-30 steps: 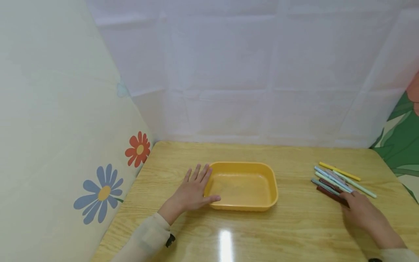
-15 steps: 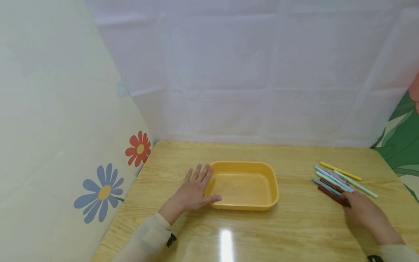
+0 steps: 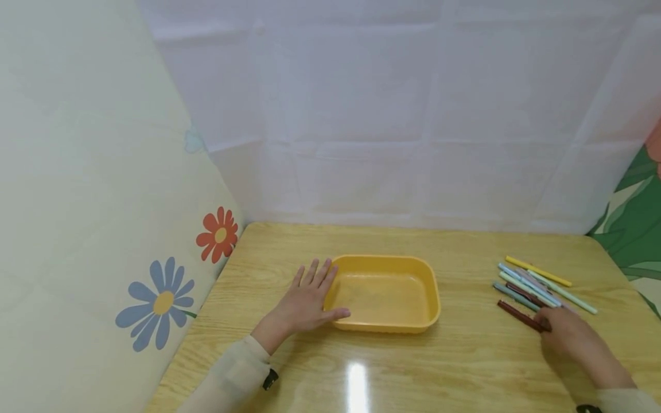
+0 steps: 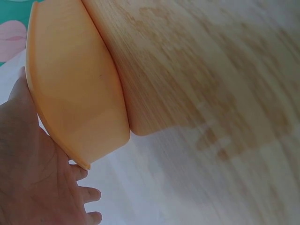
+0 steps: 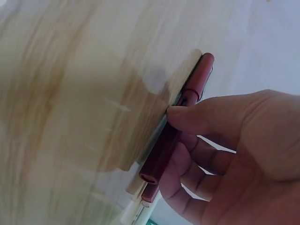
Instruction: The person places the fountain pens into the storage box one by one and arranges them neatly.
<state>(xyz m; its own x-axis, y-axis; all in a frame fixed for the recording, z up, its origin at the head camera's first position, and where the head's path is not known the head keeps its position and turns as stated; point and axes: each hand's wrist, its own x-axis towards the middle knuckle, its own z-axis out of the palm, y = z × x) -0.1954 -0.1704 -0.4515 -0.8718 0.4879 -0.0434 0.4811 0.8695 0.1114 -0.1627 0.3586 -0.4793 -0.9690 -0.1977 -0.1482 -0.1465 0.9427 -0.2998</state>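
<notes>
My right hand (image 3: 570, 341) pinches a dark red pen (image 3: 515, 312) between thumb and curled fingers at the near side of a pile of pens. In the right wrist view the thumb lies across the barrel of this pen (image 5: 161, 150), and a second dark red pen shows just behind it. My left hand (image 3: 302, 304) lies with spread, straight fingers against the left rim of a yellow plastic tray (image 3: 382, 328). The left wrist view has the palm (image 4: 42, 168) at the tray's outer wall (image 4: 79, 89), fingertips past the corner.
Beside my right hand lie several pens: a yellow one (image 3: 539, 271), a pale green one (image 3: 568, 294), light blue ones and a grey-green one (image 3: 516, 295). The wooden table (image 3: 439, 367) meets a white cloth (image 3: 351, 172) at the back and a flowered panel (image 3: 93, 229) at left.
The dark red pen has shifted slightly toward me, away from the grey-green pen, with a gap now between them. My right hand moved slightly with it; my left hand and the tray stay put.
</notes>
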